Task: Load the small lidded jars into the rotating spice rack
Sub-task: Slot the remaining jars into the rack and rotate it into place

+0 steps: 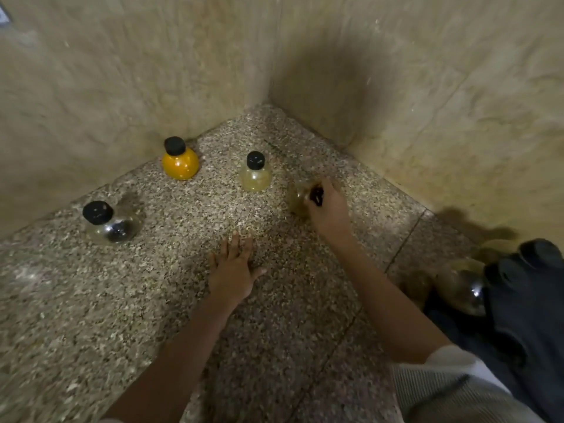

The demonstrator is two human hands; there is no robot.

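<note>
While our left hand (233, 270) lay flat, fingers together, on the speckled counter (91, 315), our right hand (328, 206) curled around the pale jar (297, 196) near the corner, seemingly light, smooth glass, best held by its black lid (316, 195).

Three jars (180, 160) (255, 172) (106, 222) stand on the counter (152, 300); a fourth (297, 198) lies rightmost.

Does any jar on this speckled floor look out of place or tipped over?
Yes. The pale round jar under the right hand leans sideways, its black lid pointing right. The orange-filled round jar stands upright. Nothing looks spilled.
</note>
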